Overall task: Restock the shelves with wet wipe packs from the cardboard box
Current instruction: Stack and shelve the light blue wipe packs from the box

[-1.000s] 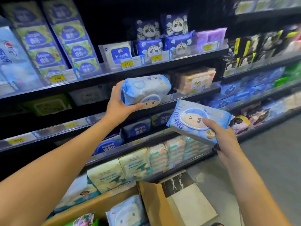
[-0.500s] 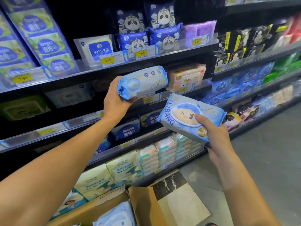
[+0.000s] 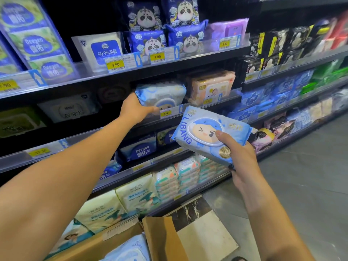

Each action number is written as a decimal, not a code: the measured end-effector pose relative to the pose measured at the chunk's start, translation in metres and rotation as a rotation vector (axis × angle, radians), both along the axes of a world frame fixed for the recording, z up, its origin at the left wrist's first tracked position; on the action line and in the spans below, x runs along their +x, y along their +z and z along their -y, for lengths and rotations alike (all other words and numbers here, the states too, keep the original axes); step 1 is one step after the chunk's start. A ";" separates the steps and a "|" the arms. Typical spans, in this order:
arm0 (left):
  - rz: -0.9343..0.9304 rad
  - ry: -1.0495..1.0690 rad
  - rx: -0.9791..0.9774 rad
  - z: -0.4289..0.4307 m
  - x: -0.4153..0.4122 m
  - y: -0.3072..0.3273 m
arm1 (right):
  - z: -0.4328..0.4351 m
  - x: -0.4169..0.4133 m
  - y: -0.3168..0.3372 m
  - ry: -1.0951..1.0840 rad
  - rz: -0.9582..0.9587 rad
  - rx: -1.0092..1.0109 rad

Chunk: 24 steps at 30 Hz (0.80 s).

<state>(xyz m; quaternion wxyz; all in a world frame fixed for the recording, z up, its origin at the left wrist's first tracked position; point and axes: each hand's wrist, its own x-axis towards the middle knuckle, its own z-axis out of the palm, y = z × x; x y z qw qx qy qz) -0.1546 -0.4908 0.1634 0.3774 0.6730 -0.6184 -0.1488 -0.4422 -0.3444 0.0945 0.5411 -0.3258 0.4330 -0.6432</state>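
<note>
The blue pack in the left hand (image 3: 134,110) has gone from mid-air in front of the shelf (image 3: 231,96) into the shelf bay. It now sits behind the price rail, just left of the peach pack (image 3: 212,87) and almost touching it. This shelved pack (image 3: 162,94) lies with its long axis along the shelf, left to right. Its cartoon face is turned out toward the aisle, above the yellow price tag (image 3: 165,113). The left hand grips its end farthest from the peach pack, with the thumb along the lower front edge. The other fingers are hidden behind the pack, and the hand is a little blurred.

The right hand (image 3: 239,153) holds the LIBANG pack (image 3: 207,132) much as before, below the peach pack and out in front of it, clear of the shelf. The thumb presses on the printed lid and the fingers curl underneath at the near corner. The pack's printed face is up, tilted toward the camera. Its long axis runs roughly left to right, with the lettered end toward the shelves.

Far below the peach pack, at the bottom edge, the cardboard box (image 3: 94,245) stands open with another blue pack (image 3: 130,251) inside.
</note>
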 end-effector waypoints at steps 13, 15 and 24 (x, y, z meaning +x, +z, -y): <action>0.372 0.163 0.241 -0.016 0.009 0.005 | 0.008 0.011 -0.007 -0.008 -0.053 0.055; 0.497 0.225 0.030 -0.035 0.009 -0.009 | 0.006 0.013 -0.006 -0.001 -0.058 0.057; 1.156 -0.102 -0.121 -0.045 -0.018 -0.027 | -0.005 0.019 -0.006 0.021 -0.046 0.036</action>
